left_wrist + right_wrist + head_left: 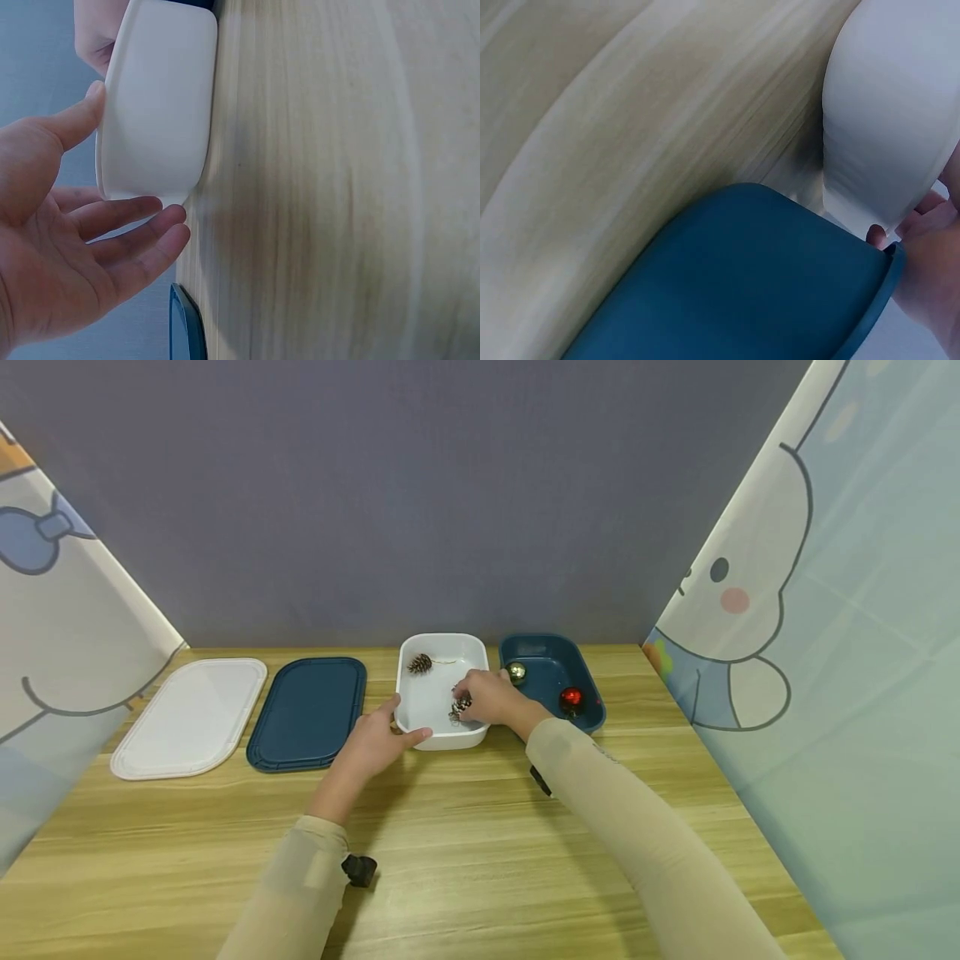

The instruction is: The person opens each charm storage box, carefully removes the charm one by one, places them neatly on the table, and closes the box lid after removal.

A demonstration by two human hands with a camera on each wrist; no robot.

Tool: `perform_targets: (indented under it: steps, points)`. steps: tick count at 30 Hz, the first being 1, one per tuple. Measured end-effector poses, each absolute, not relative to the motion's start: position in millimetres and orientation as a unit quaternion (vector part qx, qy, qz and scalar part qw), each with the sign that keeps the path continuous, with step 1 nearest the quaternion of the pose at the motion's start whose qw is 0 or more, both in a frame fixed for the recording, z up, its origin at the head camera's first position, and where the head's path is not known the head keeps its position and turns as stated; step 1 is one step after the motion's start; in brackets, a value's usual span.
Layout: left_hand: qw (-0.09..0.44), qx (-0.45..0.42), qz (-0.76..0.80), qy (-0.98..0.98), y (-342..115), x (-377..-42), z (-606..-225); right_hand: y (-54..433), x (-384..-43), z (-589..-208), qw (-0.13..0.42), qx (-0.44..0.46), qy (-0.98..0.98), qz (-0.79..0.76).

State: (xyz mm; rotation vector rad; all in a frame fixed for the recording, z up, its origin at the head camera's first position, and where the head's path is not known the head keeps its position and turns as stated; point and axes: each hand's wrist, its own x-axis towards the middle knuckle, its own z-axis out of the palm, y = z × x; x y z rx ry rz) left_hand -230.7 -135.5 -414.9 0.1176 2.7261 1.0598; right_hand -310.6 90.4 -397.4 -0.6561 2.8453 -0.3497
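Note:
A white box (441, 742) stands on the wooden table, with a brown pine cone (420, 664) on a thin string lying at its back left. Down inside the box, my right hand (487, 695) pinches a second pine cone (461, 704), which has pale tips and is partly covered by the fingers. My left hand (375, 739) rests at the box's front left corner. In the left wrist view, its thumb (91, 97) touches the front rim and the relaxed fingers (142, 247) lie along the end wall. The right wrist view hides the held cone behind the box wall.
Right of the white box sits a dark blue box (551, 668) holding a gold bauble (516, 673) and a shiny red bauble (572, 700). A blue lid (307, 714) and a white lid (191, 718) lie flat on the left. A grey wall (420, 502) rises behind.

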Motion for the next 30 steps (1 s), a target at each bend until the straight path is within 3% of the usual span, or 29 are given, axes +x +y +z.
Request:
perform_targets:
  steps: [10,30]
  points:
    - [0.101,0.043,0.363,0.925,-135.1,-230.3,-415.7,89.1,-310.6,-398.3,0.098,-0.219,0.964,-0.116]
    - [0.092,0.042,0.366,0.925,-134.1,-228.6,-415.7,96.4,-317.1,-398.0,0.041,-0.224,0.955,-0.189]
